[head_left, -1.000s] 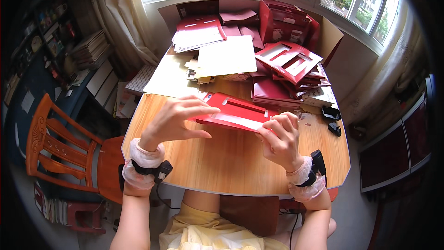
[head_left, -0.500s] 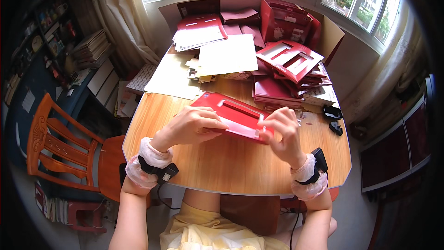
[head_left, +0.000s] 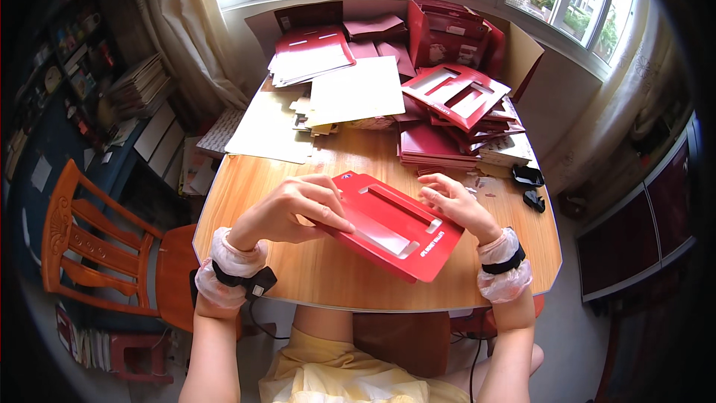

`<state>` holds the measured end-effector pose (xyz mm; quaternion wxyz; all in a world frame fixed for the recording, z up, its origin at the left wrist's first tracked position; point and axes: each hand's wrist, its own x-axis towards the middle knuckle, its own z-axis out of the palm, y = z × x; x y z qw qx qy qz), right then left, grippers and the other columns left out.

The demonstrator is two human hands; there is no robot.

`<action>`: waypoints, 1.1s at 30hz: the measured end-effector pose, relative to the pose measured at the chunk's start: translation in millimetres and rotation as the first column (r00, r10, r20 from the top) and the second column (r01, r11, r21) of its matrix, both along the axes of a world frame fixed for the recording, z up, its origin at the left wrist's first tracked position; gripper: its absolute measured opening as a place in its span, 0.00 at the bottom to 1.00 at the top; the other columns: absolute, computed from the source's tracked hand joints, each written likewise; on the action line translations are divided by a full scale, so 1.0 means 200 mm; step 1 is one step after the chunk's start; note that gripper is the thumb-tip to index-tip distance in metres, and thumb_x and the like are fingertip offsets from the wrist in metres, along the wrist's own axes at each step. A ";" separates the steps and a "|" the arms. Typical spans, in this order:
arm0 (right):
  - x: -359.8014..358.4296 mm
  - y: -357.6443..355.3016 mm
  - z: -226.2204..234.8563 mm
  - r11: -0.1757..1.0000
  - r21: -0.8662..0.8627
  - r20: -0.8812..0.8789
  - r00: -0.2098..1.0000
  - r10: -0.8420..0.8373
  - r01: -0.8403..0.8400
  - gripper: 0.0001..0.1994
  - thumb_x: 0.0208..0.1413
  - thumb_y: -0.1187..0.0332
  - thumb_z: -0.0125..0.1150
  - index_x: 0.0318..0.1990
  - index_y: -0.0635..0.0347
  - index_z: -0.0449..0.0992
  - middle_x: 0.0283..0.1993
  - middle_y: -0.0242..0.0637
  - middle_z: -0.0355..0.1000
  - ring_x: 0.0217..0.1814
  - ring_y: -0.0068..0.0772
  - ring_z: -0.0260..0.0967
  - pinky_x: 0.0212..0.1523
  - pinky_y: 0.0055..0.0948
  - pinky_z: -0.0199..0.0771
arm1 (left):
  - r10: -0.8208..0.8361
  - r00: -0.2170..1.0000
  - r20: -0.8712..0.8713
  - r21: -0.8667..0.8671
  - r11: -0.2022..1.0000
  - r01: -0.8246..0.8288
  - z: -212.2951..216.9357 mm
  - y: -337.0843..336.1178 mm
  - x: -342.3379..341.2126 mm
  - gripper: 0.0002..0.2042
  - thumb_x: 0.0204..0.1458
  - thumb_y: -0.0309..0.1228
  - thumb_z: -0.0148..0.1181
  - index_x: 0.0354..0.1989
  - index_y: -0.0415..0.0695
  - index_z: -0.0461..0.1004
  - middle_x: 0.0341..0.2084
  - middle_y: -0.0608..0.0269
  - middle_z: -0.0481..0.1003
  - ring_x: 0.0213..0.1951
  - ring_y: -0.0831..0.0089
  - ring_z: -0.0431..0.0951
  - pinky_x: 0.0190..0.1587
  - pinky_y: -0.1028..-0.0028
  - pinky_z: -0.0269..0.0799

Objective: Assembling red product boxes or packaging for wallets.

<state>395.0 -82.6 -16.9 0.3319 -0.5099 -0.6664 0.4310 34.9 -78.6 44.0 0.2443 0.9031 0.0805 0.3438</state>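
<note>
A flat red cardboard packaging box [head_left: 365, 209] with two long window cut-outs is held tilted above the front half of the table. My left hand [head_left: 294, 209] grips its left edge, thumb on the upper face and the other fingers partly hidden. Just beyond the box's far right edge is my right hand [head_left: 459, 205], its fingers loosely curved and apart, with nothing seen between them. Whether its fingertips brush the box I cannot tell. Each wrist wears a pale scrunched cuff with a black strap.
A wooden table [head_left: 298, 276] carries red windowed card pieces [head_left: 456, 95] piled at the back right, pale card sheets [head_left: 358, 93] at the back left, and a large red box [head_left: 447, 37] by the window. Small black objects [head_left: 529, 179] lie at the right edge. A wooden chair [head_left: 104, 246] stands left.
The red box has swung round, its right end coming down toward me and its face tipping upward. My right hand has let go of its near edge and moved to the far right side.
</note>
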 end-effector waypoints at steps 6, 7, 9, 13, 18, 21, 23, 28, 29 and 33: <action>-0.01 -0.01 0.03 0.877 -0.399 -0.472 0.880 0.056 -0.269 0.26 0.70 0.59 0.61 0.69 0.59 0.61 0.51 0.35 0.77 0.41 0.15 0.76 0.42 0.18 0.77 | -0.063 0.998 0.022 -0.015 0.998 0.063 0.05 -0.04 0.01 0.21 0.35 0.22 0.77 0.42 0.54 0.89 0.30 0.73 0.81 0.41 0.69 0.76 0.47 0.66 0.76; -0.04 -0.01 0.03 0.871 -0.400 -0.513 0.857 0.045 -0.285 0.26 0.69 0.62 0.61 0.70 0.58 0.60 0.52 0.36 0.77 0.43 0.17 0.77 0.45 0.20 0.79 | -0.074 0.997 0.020 -0.017 0.997 0.075 0.04 -0.04 0.00 0.21 0.35 0.22 0.77 0.42 0.55 0.89 0.30 0.75 0.81 0.42 0.69 0.75 0.49 0.66 0.76; -0.11 -0.05 0.05 0.858 -0.416 -0.584 0.812 0.001 -0.301 0.27 0.69 0.64 0.61 0.71 0.58 0.59 0.53 0.37 0.77 0.45 0.18 0.78 0.48 0.22 0.80 | -0.077 0.997 0.005 -0.007 0.997 0.077 0.03 -0.04 0.00 0.20 0.36 0.22 0.77 0.41 0.56 0.89 0.30 0.76 0.81 0.42 0.69 0.75 0.52 0.64 0.75; -0.12 -0.05 0.06 0.890 -0.345 -0.665 0.747 -0.008 -0.298 0.31 0.69 0.69 0.60 0.74 0.54 0.54 0.56 0.40 0.75 0.53 0.25 0.77 0.56 0.28 0.81 | -0.035 0.999 -0.017 -0.003 0.999 0.035 0.01 0.00 0.01 0.17 0.36 0.23 0.77 0.38 0.58 0.90 0.27 0.78 0.80 0.43 0.70 0.75 0.72 0.48 0.58; -0.08 0.00 0.00 0.994 -0.004 -0.348 0.933 0.097 -0.105 0.31 0.65 0.65 0.66 0.72 0.53 0.61 0.56 0.34 0.74 0.60 0.24 0.71 0.56 0.26 0.74 | -0.064 0.998 -0.001 -0.058 0.996 0.064 0.05 -0.03 0.00 0.17 0.34 0.24 0.78 0.34 0.61 0.91 0.25 0.81 0.79 0.43 0.72 0.73 0.76 0.45 0.49; -0.06 -0.02 0.03 0.972 0.146 -0.119 0.972 0.202 -0.184 0.28 0.64 0.61 0.67 0.68 0.56 0.67 0.54 0.29 0.74 0.59 0.22 0.69 0.57 0.29 0.68 | -0.146 0.989 -0.016 -0.039 0.989 0.145 0.05 -0.02 0.04 0.20 0.32 0.21 0.75 0.36 0.62 0.90 0.28 0.81 0.76 0.45 0.70 0.74 0.73 0.43 0.55; -0.11 -0.01 0.03 0.913 0.100 -0.115 0.907 0.406 -0.396 0.25 0.66 0.62 0.64 0.67 0.56 0.69 0.53 0.28 0.74 0.58 0.20 0.69 0.58 0.29 0.66 | -0.192 0.979 -0.063 -0.039 0.981 0.190 0.04 -0.03 0.02 0.21 0.30 0.20 0.75 0.35 0.61 0.90 0.28 0.81 0.76 0.46 0.70 0.73 0.73 0.43 0.54; -0.20 -0.07 0.06 0.872 -0.076 -0.190 0.866 0.463 -0.483 0.24 0.64 0.64 0.69 0.64 0.59 0.70 0.48 0.27 0.75 0.53 0.17 0.69 0.55 0.24 0.68 | -0.184 0.981 -0.067 -0.086 0.980 0.178 0.02 -0.04 0.00 0.22 0.28 0.20 0.74 0.34 0.59 0.90 0.28 0.81 0.76 0.46 0.69 0.73 0.72 0.44 0.54; -0.18 -0.09 0.08 0.867 -0.146 -0.231 0.868 0.439 -0.477 0.22 0.63 0.66 0.69 0.61 0.60 0.71 0.48 0.27 0.75 0.52 0.16 0.69 0.56 0.23 0.68 | -0.181 0.982 -0.045 -0.071 0.982 0.178 0.02 -0.01 0.02 0.21 0.27 0.20 0.74 0.34 0.58 0.90 0.28 0.80 0.76 0.46 0.69 0.73 0.70 0.47 0.58; -0.10 -0.08 0.08 0.866 -0.206 -0.360 0.858 0.365 -0.455 0.13 0.62 0.71 0.70 0.50 0.63 0.76 0.44 0.25 0.77 0.46 0.14 0.73 0.43 0.18 0.74 | -0.108 0.988 0.109 -0.112 0.986 0.120 -0.03 0.08 0.04 0.11 0.40 0.24 0.75 0.35 0.48 0.89 0.32 0.71 0.79 0.48 0.67 0.75 0.54 0.63 0.73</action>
